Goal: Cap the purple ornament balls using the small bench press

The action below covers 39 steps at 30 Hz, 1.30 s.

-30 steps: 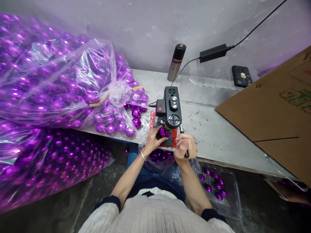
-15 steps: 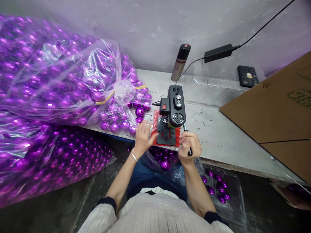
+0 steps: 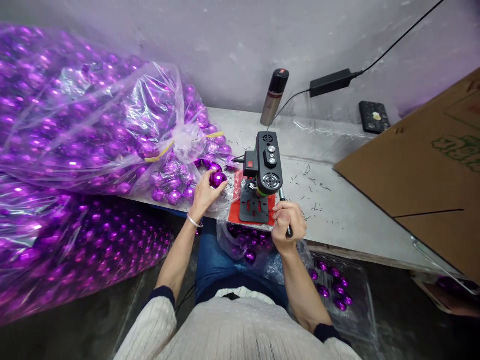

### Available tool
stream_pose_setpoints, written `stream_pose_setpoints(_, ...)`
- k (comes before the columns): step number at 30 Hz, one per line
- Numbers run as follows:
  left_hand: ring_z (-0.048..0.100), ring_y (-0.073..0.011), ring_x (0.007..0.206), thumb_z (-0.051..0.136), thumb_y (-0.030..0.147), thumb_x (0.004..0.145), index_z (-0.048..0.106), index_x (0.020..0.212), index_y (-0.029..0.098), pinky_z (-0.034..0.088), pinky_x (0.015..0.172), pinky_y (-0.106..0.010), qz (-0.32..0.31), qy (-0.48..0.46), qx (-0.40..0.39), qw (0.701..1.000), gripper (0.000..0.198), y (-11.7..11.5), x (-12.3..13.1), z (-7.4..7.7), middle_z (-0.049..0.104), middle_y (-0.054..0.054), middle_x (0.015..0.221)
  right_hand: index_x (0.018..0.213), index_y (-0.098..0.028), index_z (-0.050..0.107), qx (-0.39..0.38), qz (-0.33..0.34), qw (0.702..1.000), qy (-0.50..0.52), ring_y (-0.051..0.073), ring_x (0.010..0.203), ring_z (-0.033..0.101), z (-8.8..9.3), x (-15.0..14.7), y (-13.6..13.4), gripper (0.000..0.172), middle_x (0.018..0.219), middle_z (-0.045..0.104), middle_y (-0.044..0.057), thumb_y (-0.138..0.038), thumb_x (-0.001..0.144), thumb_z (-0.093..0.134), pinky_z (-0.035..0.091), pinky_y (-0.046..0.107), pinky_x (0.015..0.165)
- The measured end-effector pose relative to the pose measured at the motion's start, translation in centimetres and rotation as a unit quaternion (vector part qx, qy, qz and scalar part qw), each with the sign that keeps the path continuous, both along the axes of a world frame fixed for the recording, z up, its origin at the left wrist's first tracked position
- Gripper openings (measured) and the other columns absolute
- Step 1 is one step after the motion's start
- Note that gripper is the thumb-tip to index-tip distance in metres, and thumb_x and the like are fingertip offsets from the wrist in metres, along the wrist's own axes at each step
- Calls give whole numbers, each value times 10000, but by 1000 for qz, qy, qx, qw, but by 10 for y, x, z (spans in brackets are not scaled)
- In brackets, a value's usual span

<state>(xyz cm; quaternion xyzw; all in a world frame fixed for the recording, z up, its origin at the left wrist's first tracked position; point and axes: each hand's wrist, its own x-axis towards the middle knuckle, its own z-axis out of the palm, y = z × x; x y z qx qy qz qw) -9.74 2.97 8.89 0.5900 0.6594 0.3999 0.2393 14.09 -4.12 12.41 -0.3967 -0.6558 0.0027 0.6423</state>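
Between the thumb and fingers of my left hand [image 3: 205, 194] is a shiny purple bauble [image 3: 218, 179], just off the mouth of the big bag. My right hand [image 3: 289, 223] is closed round the black-ended lever handle [image 3: 289, 231] of a small black bench machine [image 3: 268, 162]. The machine has a red switch, silver buttons and round vents. Its slotted base plate [image 3: 254, 208] rests on a red sheet [image 3: 234, 214] at the table's front edge. Below that edge, a clear bag in my lap holds purple baubles [image 3: 250, 255].
Large clear bags [image 3: 86, 130] of purple baubles fill the left side. A spray can [image 3: 275, 97] stands behind the machine. A black power adapter [image 3: 330, 83] hangs by the wall, near a phone [image 3: 374, 117]. Rightward is a cardboard box [image 3: 423, 170]; below, a clear tub [image 3: 369, 305] holds several baubles.
My left hand has moved left from beside the base plate, and its spread fingers have closed on a purple bauble. My right hand stays on the lever handle.
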Motion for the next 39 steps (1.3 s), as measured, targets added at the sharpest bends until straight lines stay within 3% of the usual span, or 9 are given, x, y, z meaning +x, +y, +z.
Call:
stream_pose_setpoints(3,725,-255,1025,670,553,889,581,1377,230,617,886,-404,-2,-257,-38,966,592,-7,8,2,701,-106,1255,697,-228,524,-1,3,1000,10,152,662,632,4,-1,0,282,650,576,-16,-114,951,476,462,303,594)
stream_pose_setpoints(7,756,-231,839,482,654,950,648,1238,179,638,720,-370,-45,-497,-147,854,579,-23,21,-5,758,-126,1104,689,-231,505,2,5,1000,6,154,651,627,8,-1,1,293,625,550,-22,-122,959,471,450,304,584)
stream_pose_setpoints(9,759,-231,843,484,679,945,665,1146,167,640,728,-368,-57,-540,-158,824,579,-32,29,-9,766,-133,1063,689,-232,500,3,7,1000,4,156,656,631,8,-1,1,296,616,544,-24,-125,963,466,452,304,591)
stream_pose_setpoints(13,759,-192,871,754,541,844,642,1100,198,635,810,-340,-62,-541,-164,822,442,-45,44,-18,762,-72,1037,699,-227,506,1,13,1000,8,149,664,635,9,-1,2,287,619,549,-25,-120,964,474,448,295,599)
stream_pose_setpoints(17,716,-128,682,841,555,743,642,1016,189,587,671,-257,-36,-554,-185,811,498,-48,56,-28,733,-14,903,688,-222,502,-12,5,1000,10,142,652,614,19,0,4,301,641,567,-14,-132,974,472,426,294,588)
stream_pose_setpoints(20,696,-125,690,869,576,685,682,943,170,554,659,-229,-2,-549,-162,820,516,-45,62,-36,739,-13,853,681,-223,502,-28,6,1000,11,142,642,593,30,0,5,313,655,577,-5,-151,984,468,423,303,591)
stream_pose_setpoints(25,722,-206,969,824,555,744,738,1038,179,565,914,-327,4,-473,-115,874,485,-40,78,-47,777,-57,1025,693,-225,510,-39,19,999,17,141,650,588,38,0,6,301,661,572,-8,-147,982,478,432,303,603)
stream_pose_setpoints(32,635,-310,1255,833,434,780,684,1289,207,445,1142,-492,-41,-206,-21,978,577,-42,95,-59,714,-121,1299,704,-224,511,-38,28,999,3,137,652,582,39,2,7,289,669,568,-10,-132,975,472,447,298,615)
stream_pose_setpoints(39,644,-324,1246,804,480,821,625,1341,217,482,1093,-515,-100,-40,69,992,609,-41,96,-66,707,-134,1299,708,-221,534,-37,25,999,-3,141,663,589,36,3,5,282,682,589,-1,-118,964,472,450,300,612)
